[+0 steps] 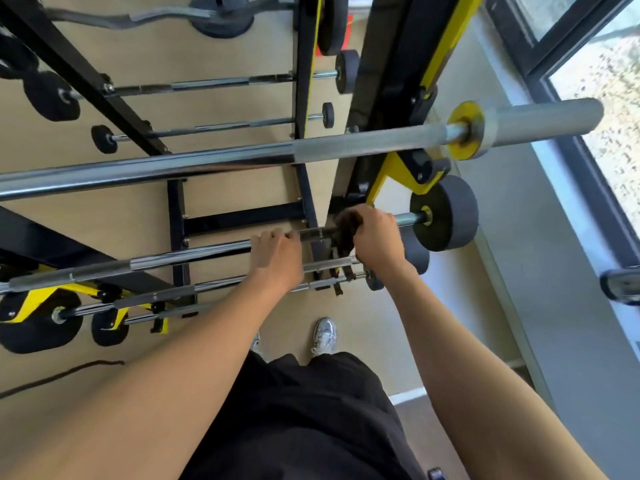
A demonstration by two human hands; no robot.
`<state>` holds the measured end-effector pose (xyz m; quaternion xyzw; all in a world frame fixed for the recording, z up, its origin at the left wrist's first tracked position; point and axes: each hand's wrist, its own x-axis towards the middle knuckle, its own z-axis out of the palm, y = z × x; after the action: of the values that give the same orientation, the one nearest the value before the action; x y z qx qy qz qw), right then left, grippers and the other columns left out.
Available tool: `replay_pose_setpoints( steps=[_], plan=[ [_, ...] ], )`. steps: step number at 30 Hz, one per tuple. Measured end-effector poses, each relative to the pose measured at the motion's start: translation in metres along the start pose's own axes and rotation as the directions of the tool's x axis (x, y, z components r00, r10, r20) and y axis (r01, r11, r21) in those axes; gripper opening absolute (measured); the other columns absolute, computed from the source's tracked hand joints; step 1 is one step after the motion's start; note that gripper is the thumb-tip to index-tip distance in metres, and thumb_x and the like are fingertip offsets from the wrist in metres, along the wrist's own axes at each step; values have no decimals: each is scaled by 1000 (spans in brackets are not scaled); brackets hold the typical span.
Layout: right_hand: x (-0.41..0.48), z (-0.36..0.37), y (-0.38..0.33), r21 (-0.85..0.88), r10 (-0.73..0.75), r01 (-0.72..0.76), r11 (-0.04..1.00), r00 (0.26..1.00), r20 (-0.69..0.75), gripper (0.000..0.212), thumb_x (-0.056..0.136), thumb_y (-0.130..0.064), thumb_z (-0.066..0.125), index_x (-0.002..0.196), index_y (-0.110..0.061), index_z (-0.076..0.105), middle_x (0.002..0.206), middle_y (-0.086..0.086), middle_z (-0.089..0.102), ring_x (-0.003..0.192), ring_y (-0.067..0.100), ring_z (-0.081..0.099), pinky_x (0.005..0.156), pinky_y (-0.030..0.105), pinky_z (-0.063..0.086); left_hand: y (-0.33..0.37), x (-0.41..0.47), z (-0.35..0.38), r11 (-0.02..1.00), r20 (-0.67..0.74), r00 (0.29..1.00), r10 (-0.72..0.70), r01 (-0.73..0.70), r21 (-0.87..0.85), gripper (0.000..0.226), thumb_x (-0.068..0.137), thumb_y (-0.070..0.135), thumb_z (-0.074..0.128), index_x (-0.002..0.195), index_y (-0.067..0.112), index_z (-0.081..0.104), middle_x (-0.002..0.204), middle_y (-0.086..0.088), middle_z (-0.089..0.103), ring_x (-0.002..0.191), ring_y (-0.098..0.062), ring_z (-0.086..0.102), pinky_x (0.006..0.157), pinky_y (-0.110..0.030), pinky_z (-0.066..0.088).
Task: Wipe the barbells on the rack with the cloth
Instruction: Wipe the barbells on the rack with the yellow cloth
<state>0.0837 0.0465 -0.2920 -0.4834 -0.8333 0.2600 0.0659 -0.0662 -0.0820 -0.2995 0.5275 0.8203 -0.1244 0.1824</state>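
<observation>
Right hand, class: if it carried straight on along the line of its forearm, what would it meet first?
Probably the rack's black upright, just beyond the right hand gripping the cloth on the barbell. Depth is unclear, so it may pass beside it.

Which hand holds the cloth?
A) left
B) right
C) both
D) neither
B: the right hand grips the dark cloth on the bar near the weight, while the left hand grips bare bar.
</observation>
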Motion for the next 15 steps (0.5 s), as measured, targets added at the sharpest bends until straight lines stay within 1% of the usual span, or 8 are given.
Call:
replay_pose_setpoints(
  steps=[3, 5, 6, 8, 9, 10, 12, 15],
  plan=[
    [6, -40, 29, 88, 224, -208, 974, 943, -248, 32, 97, 3, 49, 125, -8, 59, 106, 10, 64, 90, 25, 53, 74, 31, 36, 36, 9, -2, 996, -70, 995, 69, -73, -60, 49, 95, 29, 62, 142, 14, 56, 135, -12, 62, 123, -33, 59, 108, -51, 46],
    [10, -52, 49, 166, 310, -268, 949, 892, -329, 28, 100, 0, 48, 125, -9, 56, 116, 11, 57, 91, 21, 46, 76, 29, 34, 56, 14, -6, 989, -67, 992, 108, -114, -90, 47, 96, 24, 62, 143, 15, 55, 139, -11, 61, 128, -33, 57, 111, -50, 43],
    [13, -51, 57, 171, 312, -268, 948, 889, -337, 26, 101, -2, 50, 124, -11, 58, 120, 11, 54, 92, 19, 45, 78, 27, 35, 63, 17, -6, 989, -54, 992, 115, -120, -92, 47, 97, 23, 63, 142, 15, 56, 138, -11, 62, 128, -32, 57, 111, -49, 43],
    [18, -38, 68, 141, 243, -211, 967, 931, -273, 23, 101, -6, 56, 121, -12, 64, 125, 9, 53, 95, 16, 45, 80, 16, 35, 73, 22, -11, 992, -15, 995, 103, -104, -78, 43, 96, 22, 67, 137, 15, 58, 129, -11, 65, 119, -30, 62, 104, -46, 48],
    [19, -28, 70, 100, 157, -138, 985, 962, -222, 21, 99, -8, 59, 117, -13, 68, 123, 7, 56, 96, 14, 44, 81, 13, 35, 76, 24, -14, 994, 15, 995, 94, -93, -65, 38, 96, 22, 68, 133, 15, 60, 122, -9, 67, 111, -28, 64, 98, -44, 51],
    [18, -17, 69, 66, 46, -36, 997, 987, -157, 17, 97, -10, 62, 110, -13, 71, 118, 5, 60, 97, 14, 45, 86, 15, 38, 78, 27, -16, 995, 46, 995, 88, -85, -48, 31, 96, 22, 68, 127, 16, 63, 116, -8, 68, 105, -27, 65, 94, -42, 52],
    [13, 0, 67, -21, -152, 151, 988, 988, -39, 13, 99, -16, 60, 101, -13, 72, 110, -2, 63, 103, 17, 48, 97, 32, 45, 80, 32, -23, 997, 107, 992, 65, -60, -52, 19, 95, 21, 70, 114, 16, 66, 107, -6, 68, 99, -27, 66, 91, -41, 53],
    [13, -3, 76, -158, -241, 236, 959, 970, -18, 16, 105, -25, 56, 104, -23, 72, 115, -8, 66, 115, 23, 49, 99, 44, 41, 81, 37, -28, 995, 167, 985, 40, -23, -101, 21, 92, 18, 72, 111, 10, 67, 99, -7, 64, 97, -29, 64, 94, -49, 56]
  ],
)
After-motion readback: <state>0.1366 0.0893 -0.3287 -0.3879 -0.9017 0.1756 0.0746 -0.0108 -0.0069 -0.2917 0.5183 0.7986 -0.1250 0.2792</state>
